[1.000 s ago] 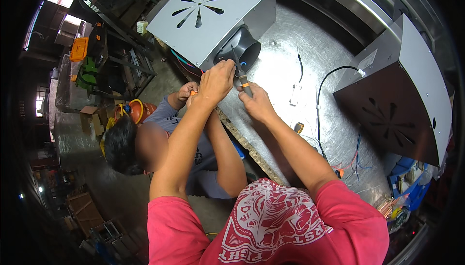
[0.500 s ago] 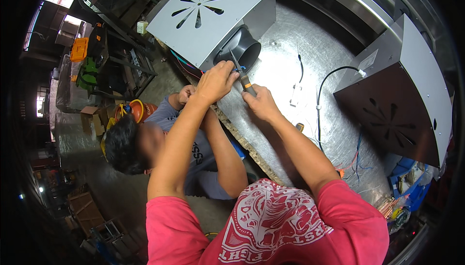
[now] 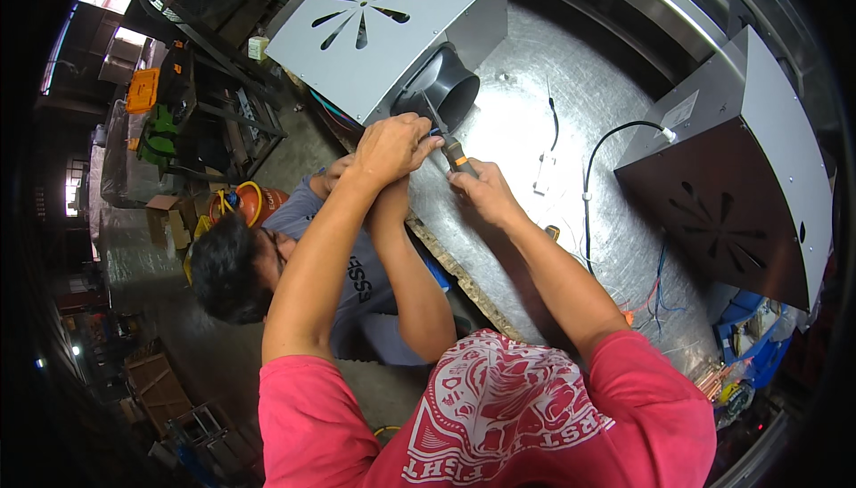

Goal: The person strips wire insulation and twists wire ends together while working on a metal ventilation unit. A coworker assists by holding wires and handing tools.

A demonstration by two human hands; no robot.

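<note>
In my right hand (image 3: 484,187) is a hand tool (image 3: 459,160) with a grey and orange handle and a narrow, pointed metal end; its exact kind is unclear. That end slants up past my left fingertips toward the dark round duct collar (image 3: 452,89) on a silver metal box (image 3: 401,42). My left hand (image 3: 392,147) is closed, thumb and fingers together, at a short blue wire (image 3: 436,132) beside the tool. A co-worker's hand (image 3: 335,172) is just below my left wrist, partly hidden behind my forearm. Coloured wires (image 3: 332,114) hang along the box's lower edge.
A second metal box (image 3: 713,167) with a black cable (image 3: 590,167) stands on the right of the metal table (image 3: 526,247). Near the middle lie a small white connector piece (image 3: 543,173) and a black lead (image 3: 554,123). The co-worker (image 3: 366,292) crouches by the table's left edge.
My left hand has shifted slightly down and left, and its forearm has moved left. The tool in my right hand has barely moved. The co-worker's head has turned a little.
</note>
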